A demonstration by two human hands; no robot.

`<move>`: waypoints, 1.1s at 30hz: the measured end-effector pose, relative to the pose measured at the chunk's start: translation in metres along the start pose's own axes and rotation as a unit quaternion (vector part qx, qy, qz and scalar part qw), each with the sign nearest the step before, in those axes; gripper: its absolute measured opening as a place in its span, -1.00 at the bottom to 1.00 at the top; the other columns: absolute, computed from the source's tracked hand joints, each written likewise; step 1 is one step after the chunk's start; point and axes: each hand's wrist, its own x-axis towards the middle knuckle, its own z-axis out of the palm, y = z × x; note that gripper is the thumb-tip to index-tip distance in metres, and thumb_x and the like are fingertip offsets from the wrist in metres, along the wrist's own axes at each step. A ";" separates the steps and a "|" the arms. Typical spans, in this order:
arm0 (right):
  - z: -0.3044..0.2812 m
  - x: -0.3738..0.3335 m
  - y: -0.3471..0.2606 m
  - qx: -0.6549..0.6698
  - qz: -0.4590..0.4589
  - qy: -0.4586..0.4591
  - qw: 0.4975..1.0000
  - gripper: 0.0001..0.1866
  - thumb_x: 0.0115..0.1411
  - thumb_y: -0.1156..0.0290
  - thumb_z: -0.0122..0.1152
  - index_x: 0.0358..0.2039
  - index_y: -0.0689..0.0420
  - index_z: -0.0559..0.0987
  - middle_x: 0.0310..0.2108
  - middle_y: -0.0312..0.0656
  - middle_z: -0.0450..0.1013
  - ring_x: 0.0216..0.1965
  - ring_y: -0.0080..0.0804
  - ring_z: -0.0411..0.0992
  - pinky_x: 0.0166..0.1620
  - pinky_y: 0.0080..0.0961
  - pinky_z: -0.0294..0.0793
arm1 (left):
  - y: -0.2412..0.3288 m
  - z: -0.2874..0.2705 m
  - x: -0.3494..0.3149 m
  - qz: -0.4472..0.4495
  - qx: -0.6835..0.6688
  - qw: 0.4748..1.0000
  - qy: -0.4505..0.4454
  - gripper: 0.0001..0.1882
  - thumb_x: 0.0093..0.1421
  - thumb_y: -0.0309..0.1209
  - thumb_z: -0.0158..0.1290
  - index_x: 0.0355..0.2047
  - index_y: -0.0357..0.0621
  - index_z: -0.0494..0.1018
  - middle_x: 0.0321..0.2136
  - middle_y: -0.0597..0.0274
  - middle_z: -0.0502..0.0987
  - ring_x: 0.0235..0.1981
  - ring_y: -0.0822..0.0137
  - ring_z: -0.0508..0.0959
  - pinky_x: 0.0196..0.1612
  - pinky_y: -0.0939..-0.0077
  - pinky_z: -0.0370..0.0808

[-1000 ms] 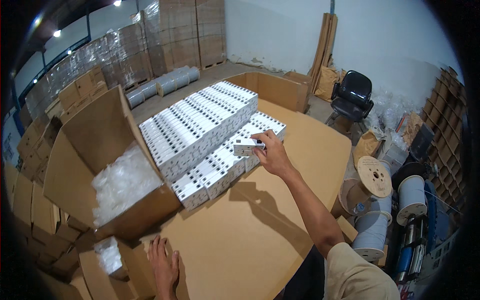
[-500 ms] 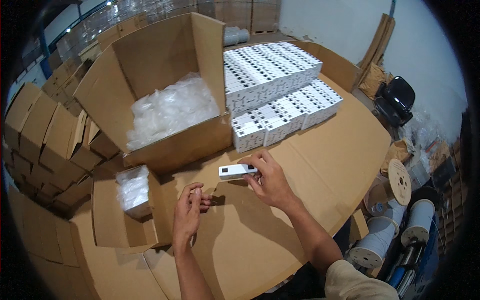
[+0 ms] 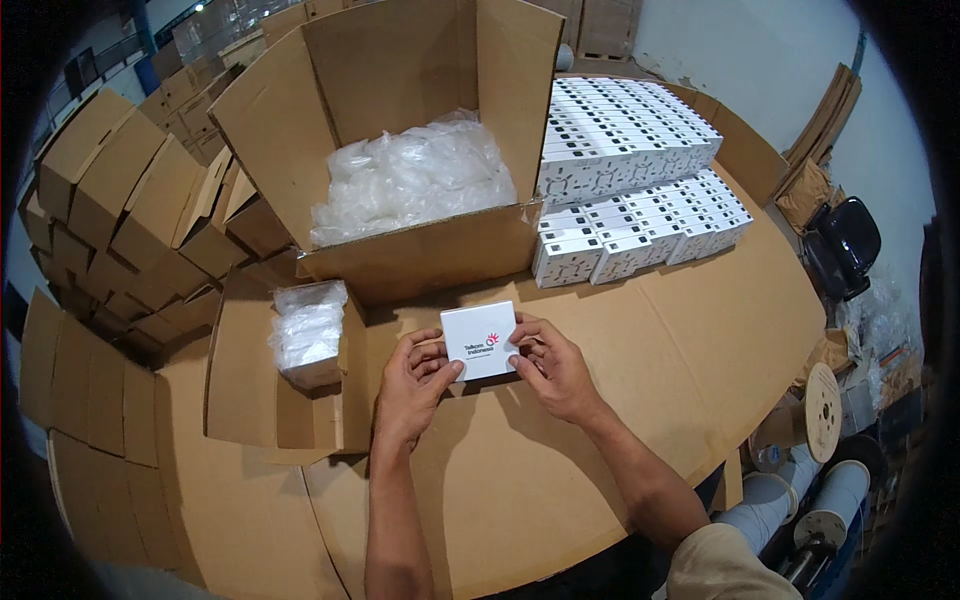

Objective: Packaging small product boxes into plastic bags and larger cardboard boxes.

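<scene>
Between both hands I hold a small flat white box [image 3: 478, 342], its square printed face with a red mark turned up toward me. My left hand [image 3: 413, 385] grips its left edge, thumb on the lower corner. On the opposite edge my right hand [image 3: 551, 370] pinches it, thumb in front and fingers behind. The box is held over the cardboard-covered table [image 3: 520, 480]. Left of my left hand stands a small open carton [image 3: 240, 370] with several items in clear plastic wrapping [image 3: 306, 335] inside.
A large open carton [image 3: 420, 255] full of clear plastic bags [image 3: 415, 180] stands behind my hands. White boxes [image 3: 625, 150] are stacked in rows at the back right. Folded cartons [image 3: 130, 220] pile up at the left. Cable reels [image 3: 823, 405] and a black chair [image 3: 845, 245] are at the right.
The white box has turned from its narrow side to its broad printed face. My left hand, empty before, has closed on its left edge. The view has shifted, so the surroundings sit further right.
</scene>
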 end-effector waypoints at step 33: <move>-0.025 0.004 0.005 -0.235 0.001 0.022 0.972 -0.46 0.03 0.73 0.03 0.09 0.27 0.34 -0.01 0.10 0.44 0.03 0.03 0.48 0.07 -0.23 0.55 | 0.024 -0.020 -0.023 0.067 0.315 0.946 -0.045 -0.24 0.00 -0.67 0.30 0.21 -0.23 0.24 0.08 -0.04 0.44 0.08 0.10 0.54 0.17 0.31 0.54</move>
